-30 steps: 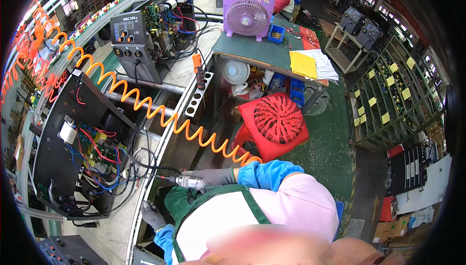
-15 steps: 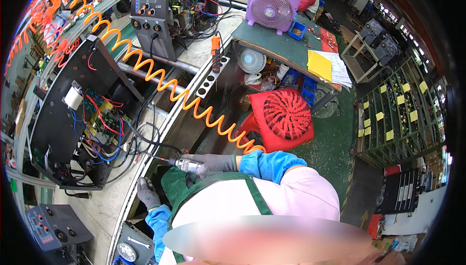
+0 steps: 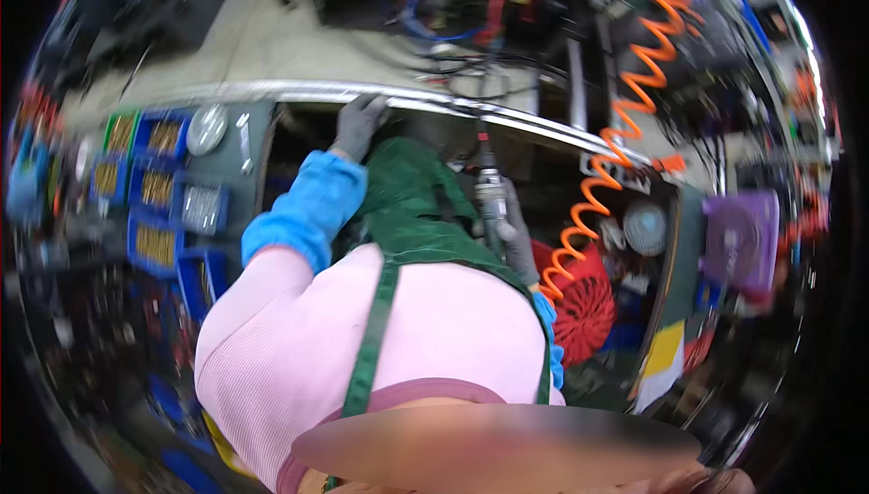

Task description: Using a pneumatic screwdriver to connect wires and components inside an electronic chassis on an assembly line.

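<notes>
My left hand (image 3: 360,125), in a grey glove, rests on the metal rail (image 3: 308,91) at the bench's near edge. Its fingers lie over the rail with no object visible in them. My right hand (image 3: 518,239), also gloved, is closed around a silver air screwdriver (image 3: 491,197) that points away from me toward the rail. An orange coiled air hose (image 3: 593,194) runs from near my right wrist up to the far right. Beyond the rail, an open machine chassis with red and blue wires (image 3: 444,28) is blurred at the top.
Blue bins (image 3: 156,242) of small metal parts stand at left, near a wrench (image 3: 244,143) and a round silver dish (image 3: 207,129). To the right are a red stool (image 3: 587,318), a purple fan (image 3: 740,241) and a yellow sheet (image 3: 665,349) on a side table.
My view has swung to the left, bringing the bins into sight and shifting the chassis to the top. The right hand still holds the screwdriver; the left stays at the bench edge.
</notes>
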Action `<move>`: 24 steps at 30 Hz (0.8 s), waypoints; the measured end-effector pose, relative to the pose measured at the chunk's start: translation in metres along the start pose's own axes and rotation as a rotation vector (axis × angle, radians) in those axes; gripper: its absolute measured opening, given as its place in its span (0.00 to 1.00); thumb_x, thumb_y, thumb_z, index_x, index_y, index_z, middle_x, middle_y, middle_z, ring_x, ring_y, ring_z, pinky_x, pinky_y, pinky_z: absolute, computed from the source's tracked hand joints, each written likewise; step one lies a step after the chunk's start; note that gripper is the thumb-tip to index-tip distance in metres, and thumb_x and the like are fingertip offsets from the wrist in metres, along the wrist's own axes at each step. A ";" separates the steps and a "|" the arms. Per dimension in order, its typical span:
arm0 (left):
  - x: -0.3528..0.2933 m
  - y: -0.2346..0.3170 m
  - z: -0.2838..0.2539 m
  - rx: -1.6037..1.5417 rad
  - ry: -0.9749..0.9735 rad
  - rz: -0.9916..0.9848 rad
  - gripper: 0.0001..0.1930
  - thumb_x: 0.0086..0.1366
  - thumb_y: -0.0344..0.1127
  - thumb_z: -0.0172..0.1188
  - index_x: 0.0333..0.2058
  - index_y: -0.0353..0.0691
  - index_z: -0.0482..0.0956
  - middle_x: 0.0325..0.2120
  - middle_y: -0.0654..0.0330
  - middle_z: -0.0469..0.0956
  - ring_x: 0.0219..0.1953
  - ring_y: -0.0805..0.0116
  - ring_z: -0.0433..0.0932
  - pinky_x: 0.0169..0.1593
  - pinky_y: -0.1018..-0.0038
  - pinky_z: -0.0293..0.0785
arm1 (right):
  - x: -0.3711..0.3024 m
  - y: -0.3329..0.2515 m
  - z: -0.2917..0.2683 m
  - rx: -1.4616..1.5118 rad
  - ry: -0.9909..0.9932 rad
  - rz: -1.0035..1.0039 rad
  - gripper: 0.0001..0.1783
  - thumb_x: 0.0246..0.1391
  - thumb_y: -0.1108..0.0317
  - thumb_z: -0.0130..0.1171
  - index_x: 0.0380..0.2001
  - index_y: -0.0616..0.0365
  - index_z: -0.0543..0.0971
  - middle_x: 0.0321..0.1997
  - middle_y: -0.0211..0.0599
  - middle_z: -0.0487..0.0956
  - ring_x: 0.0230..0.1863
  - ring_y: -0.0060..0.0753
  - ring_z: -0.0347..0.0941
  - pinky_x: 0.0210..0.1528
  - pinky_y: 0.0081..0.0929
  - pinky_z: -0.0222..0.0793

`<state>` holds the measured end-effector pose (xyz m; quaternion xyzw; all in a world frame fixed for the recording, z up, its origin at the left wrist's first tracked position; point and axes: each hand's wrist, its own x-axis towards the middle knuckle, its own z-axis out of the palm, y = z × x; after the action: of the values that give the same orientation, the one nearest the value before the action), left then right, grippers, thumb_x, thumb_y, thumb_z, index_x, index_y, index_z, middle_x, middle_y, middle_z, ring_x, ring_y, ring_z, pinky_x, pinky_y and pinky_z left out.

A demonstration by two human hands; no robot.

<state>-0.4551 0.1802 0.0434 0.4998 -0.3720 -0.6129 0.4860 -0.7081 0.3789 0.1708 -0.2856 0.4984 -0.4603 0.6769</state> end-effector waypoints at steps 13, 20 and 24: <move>0.066 0.020 -0.073 0.402 0.435 0.178 0.14 0.57 0.39 0.63 0.39 0.38 0.80 0.29 0.60 0.80 0.31 0.70 0.76 0.39 0.76 0.72 | 0.024 -0.011 -0.005 -0.097 -0.058 0.012 0.58 0.35 0.45 0.62 0.67 0.46 0.43 0.26 0.37 0.72 0.19 0.22 0.68 0.21 0.17 0.67; 0.101 0.019 -0.078 0.871 0.361 0.120 0.13 0.57 0.41 0.61 0.39 0.42 0.81 0.34 0.55 0.81 0.37 0.64 0.79 0.45 0.73 0.72 | 0.016 -0.015 -0.008 -0.077 0.043 0.008 0.57 0.34 0.47 0.61 0.67 0.46 0.45 0.27 0.37 0.71 0.20 0.23 0.69 0.21 0.18 0.67; 0.100 0.026 -0.070 0.916 0.261 0.102 0.14 0.59 0.41 0.59 0.41 0.42 0.80 0.37 0.56 0.80 0.40 0.65 0.79 0.47 0.74 0.71 | 0.011 -0.010 -0.017 -0.030 0.096 -0.031 0.59 0.33 0.44 0.62 0.66 0.45 0.44 0.27 0.36 0.71 0.18 0.23 0.69 0.19 0.18 0.68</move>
<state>-0.3837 0.0791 0.0269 0.7165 -0.5636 -0.2935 0.2878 -0.7265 0.3657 0.1687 -0.2811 0.5324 -0.4765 0.6407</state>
